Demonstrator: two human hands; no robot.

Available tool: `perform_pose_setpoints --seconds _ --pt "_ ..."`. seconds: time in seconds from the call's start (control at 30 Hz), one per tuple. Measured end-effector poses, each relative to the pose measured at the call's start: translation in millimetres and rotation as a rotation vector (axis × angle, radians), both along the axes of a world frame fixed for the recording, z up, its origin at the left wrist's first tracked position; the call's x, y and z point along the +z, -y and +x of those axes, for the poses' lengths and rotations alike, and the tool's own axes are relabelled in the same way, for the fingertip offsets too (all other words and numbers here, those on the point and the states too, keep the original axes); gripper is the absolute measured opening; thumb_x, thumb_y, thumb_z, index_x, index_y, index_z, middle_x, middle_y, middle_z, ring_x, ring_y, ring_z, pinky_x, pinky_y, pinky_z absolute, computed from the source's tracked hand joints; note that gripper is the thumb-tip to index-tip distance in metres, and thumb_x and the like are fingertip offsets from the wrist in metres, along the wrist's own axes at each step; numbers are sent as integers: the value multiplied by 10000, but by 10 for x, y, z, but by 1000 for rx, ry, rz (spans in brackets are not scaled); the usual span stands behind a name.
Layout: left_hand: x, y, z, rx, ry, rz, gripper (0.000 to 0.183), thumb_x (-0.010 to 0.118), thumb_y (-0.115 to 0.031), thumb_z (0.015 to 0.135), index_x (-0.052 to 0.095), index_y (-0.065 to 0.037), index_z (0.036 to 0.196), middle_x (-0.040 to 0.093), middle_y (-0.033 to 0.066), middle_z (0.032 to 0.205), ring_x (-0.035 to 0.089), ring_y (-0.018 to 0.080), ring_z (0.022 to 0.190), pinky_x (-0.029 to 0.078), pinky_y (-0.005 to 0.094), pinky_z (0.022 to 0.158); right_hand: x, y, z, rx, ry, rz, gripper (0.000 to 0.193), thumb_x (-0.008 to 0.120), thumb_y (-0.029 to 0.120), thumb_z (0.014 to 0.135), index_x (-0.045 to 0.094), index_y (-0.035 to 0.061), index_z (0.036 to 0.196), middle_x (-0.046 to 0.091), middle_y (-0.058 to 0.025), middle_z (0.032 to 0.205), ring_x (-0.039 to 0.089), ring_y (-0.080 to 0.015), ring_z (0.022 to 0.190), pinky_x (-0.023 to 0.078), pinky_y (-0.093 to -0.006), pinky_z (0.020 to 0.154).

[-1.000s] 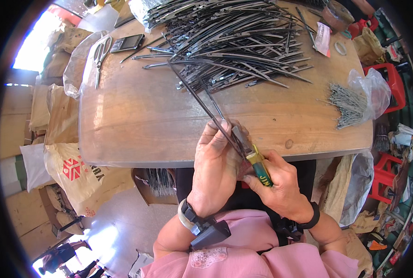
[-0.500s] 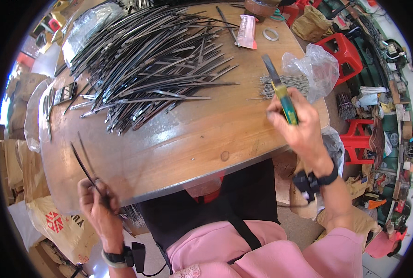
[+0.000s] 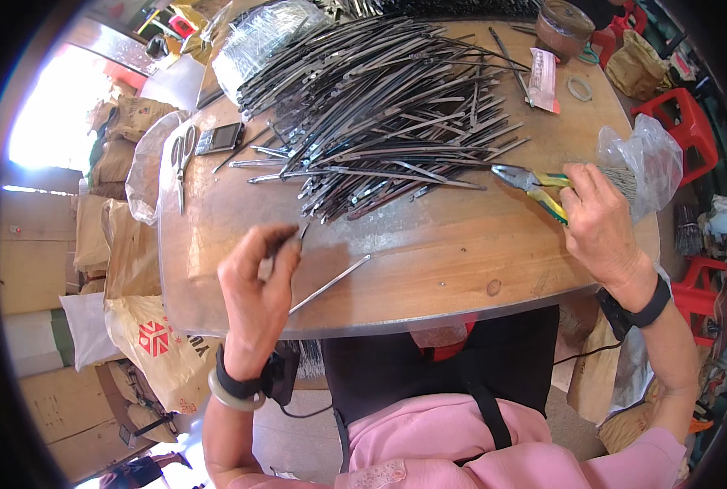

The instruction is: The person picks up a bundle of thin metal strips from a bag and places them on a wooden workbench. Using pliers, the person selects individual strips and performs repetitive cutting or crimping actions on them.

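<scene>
The left hand (image 3: 257, 285) pinches a thin metal rod (image 3: 328, 284) near the table (image 3: 428, 261) edge, below the dark rod pile (image 3: 388, 114). The right hand (image 3: 604, 224) grips yellow-green pliers (image 3: 534, 186), right of the pile.

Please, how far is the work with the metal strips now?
Nothing clearly finished shows. In hand: the left hand holds a thin metal strip over the table; the right hand holds pliers. Left: a large pile of strips remains.
</scene>
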State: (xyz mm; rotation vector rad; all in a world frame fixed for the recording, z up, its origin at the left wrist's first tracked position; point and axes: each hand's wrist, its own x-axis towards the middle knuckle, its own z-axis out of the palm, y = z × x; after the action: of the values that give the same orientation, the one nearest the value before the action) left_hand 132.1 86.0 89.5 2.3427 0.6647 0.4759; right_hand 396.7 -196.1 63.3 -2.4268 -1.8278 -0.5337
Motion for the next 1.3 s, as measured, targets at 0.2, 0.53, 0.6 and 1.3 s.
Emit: perform_pose_setpoints --seconds 0.2,0.53,0.6,1.3 --pt "10 21 696 -114 251 419 233 657 1 835 639 24 1066 623 140 915 611 300 839 490 346 743 142 -144 -164 -31 -52 -73 153 643 -17 610 598 -33 756 551 -164 1009 564 -307 915 511 -384 783" --pt "8 -324 978 -173 154 677 54 621 -66 898 621 -32 941 543 146 827 595 328 755 469 419 654 437 -19 -346 -25 -951 1220 92 650 -4 869 662 4 960 620 -92 1044 572 -128 961 467 -277 793" --pt "58 -368 981 -208 173 686 67 629 -61 899 628 -30 958 573 155 830 598 334 717 470 408 638 152 39 -347 -147 -984 1208 90 659 2 851 664 -1 940 623 -85 1038 572 -117 905 457 -259 791" --pt "-49 481 -123 296 276 -1472 365 579 -143 966 506 -4 1295 544 60 718 518 150 545 380 253 463 -96 255 -352 -365 -1089 543 139 662 82 790 671 -56 811 655 -91 1003 608 -150 863 466 -276 764"
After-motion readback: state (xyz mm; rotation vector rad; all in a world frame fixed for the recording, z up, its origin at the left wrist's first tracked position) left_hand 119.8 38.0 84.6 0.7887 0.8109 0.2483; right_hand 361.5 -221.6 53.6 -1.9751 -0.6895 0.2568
